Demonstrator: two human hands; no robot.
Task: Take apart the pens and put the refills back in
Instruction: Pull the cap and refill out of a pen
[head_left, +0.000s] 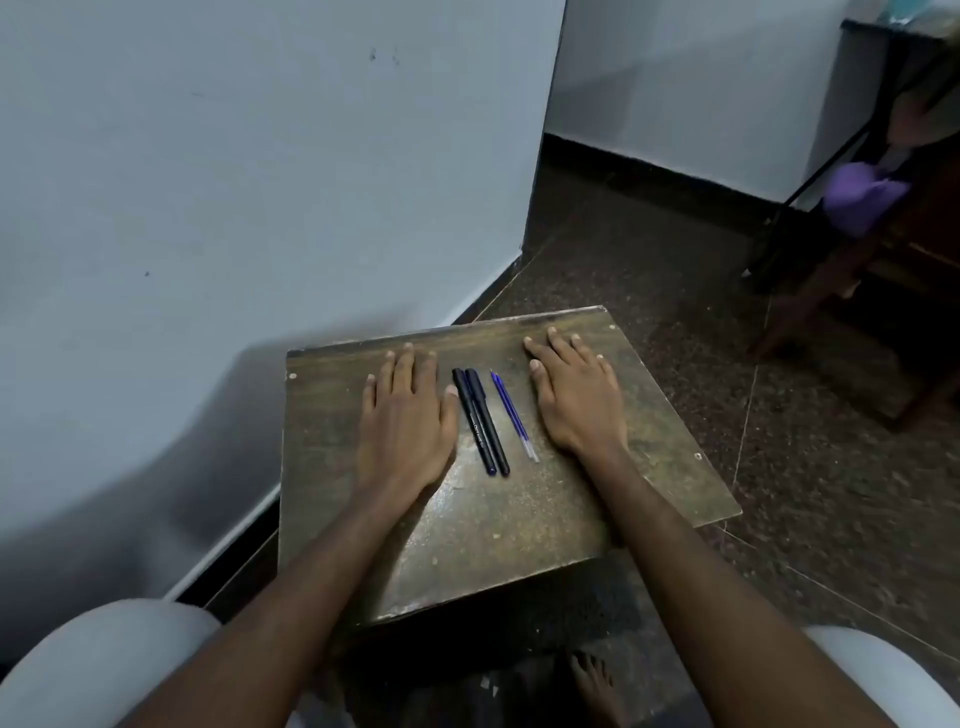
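Two dark capped pens (480, 421) lie side by side in the middle of a small worn wooden table (519, 519). To their right lies a loose blue refill (514, 415), its clear end toward me. My left hand (405, 415) rests flat, palm down, just left of the pens, its thumb almost touching the nearer one. On the other side, right of the refill, my right hand (576, 395) also lies flat on the wood. Neither hand holds anything.
A white wall (260, 182) rises close on the left and behind the table. Dark speckled floor (675, 291) spreads to the right, with a wooden chair (883, 270) and a purple object (857, 197) at the far right. My knees flank the table's near edge.
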